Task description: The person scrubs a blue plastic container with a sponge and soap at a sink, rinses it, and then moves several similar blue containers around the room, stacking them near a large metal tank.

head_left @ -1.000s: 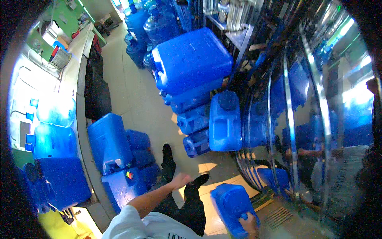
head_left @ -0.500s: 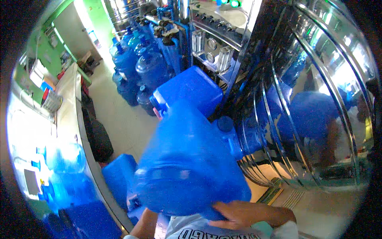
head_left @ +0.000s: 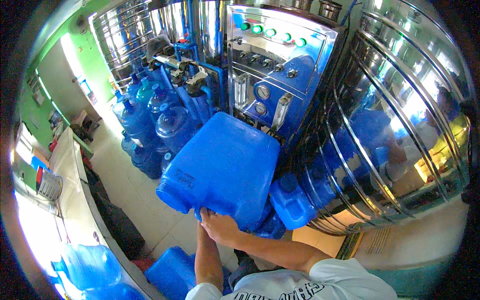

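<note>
A big rectangular blue water jug [head_left: 232,165] fills the middle in front of me, tilted with its wide round mouth end toward the left. My right hand [head_left: 220,227] reaches across from the right, fingers closed on the jug's edge below the mouth, where a handle seems to be. Rising from below, my left hand [head_left: 201,222] meets the same spot; its fingers are mostly hidden behind my right hand and the jug. Close to the jug's lower right is a smaller blue jug [head_left: 294,205] with a dark cap.
Round blue water bottles [head_left: 172,125] cluster at far left. Behind the jug rises a metal control panel [head_left: 280,65] with gauges. A shiny ribbed steel tank [head_left: 380,130] bounds the right. Left runs a counter [head_left: 70,155] with clear blue bottles; another blue jug [head_left: 172,272] is below.
The large rounded blue container between my arms is no longer seen there. The rectangular jug now appears nearer and larger. My right hand has moved up and left. The view has tilted up.
</note>
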Demonstrator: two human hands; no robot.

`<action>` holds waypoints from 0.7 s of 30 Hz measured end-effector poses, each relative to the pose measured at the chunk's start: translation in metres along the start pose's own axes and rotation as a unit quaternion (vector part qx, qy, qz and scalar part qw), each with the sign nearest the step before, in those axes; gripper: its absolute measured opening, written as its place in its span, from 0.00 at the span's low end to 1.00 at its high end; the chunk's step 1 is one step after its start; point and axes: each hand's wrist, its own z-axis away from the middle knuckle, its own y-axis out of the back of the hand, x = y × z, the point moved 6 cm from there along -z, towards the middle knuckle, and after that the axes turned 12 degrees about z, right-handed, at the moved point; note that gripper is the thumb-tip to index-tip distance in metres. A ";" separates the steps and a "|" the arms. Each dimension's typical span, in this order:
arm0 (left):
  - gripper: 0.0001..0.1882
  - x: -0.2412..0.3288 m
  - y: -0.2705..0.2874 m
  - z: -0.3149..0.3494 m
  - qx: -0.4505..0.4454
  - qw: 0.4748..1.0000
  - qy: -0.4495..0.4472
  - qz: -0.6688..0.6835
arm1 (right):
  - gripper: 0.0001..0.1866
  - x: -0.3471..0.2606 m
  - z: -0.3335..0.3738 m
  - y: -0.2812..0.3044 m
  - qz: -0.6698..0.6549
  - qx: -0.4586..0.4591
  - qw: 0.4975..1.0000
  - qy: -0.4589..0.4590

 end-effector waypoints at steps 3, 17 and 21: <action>0.40 0.007 0.012 -0.031 0.013 1.000 -0.006 0.024 | 0.22 0.006 -0.027 -0.050 0.015 0.000 1.000 -0.013; 0.35 0.042 -0.054 0.005 -0.060 0.988 -0.144 0.015 | 0.22 0.037 -0.090 -0.023 -0.162 -0.024 0.985 -0.047; 0.31 0.040 -0.028 -0.015 0.046 0.994 -0.095 0.018 | 0.19 0.125 -0.052 0.061 0.006 0.304 0.951 -0.063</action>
